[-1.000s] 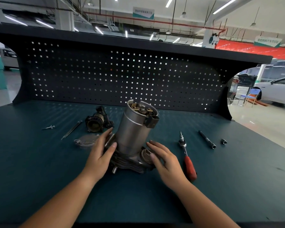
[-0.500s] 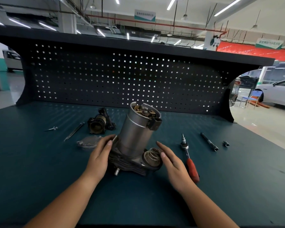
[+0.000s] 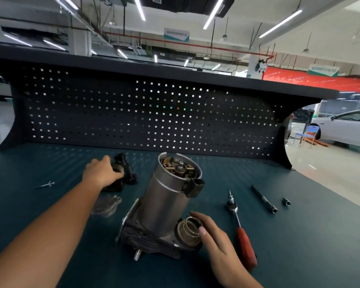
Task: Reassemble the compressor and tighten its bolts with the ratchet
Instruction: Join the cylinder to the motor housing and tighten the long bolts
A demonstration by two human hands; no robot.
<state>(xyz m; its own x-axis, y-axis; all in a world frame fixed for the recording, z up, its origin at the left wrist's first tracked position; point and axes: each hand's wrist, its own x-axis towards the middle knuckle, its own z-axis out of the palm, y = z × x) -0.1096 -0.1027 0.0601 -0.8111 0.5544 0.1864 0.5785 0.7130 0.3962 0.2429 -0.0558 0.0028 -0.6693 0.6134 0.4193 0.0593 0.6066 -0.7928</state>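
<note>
The compressor [image 3: 164, 204] stands tilted in the middle of the bench, its silver motor can up and its dark finned base down. My right hand [image 3: 218, 244] rests against the base's right side, fingers curved around the round spring port [image 3: 190, 229]. My left hand [image 3: 103, 173] has reached to the back left and lies over the black cylinder head part [image 3: 125, 171], fingers curled on it. The red-handled ratchet [image 3: 240, 231] lies on the bench just right of my right hand.
A flat metal cover plate [image 3: 106, 204] lies under my left forearm. A loose bolt [image 3: 45, 185] lies far left. An extension bar [image 3: 263, 199] and a small socket [image 3: 286, 202] lie to the right. A black pegboard [image 3: 143, 113] walls the back.
My left hand left the compressor base and reached back left onto the black cylinder head part. My right hand stayed at the spring port. The camera moved closer.
</note>
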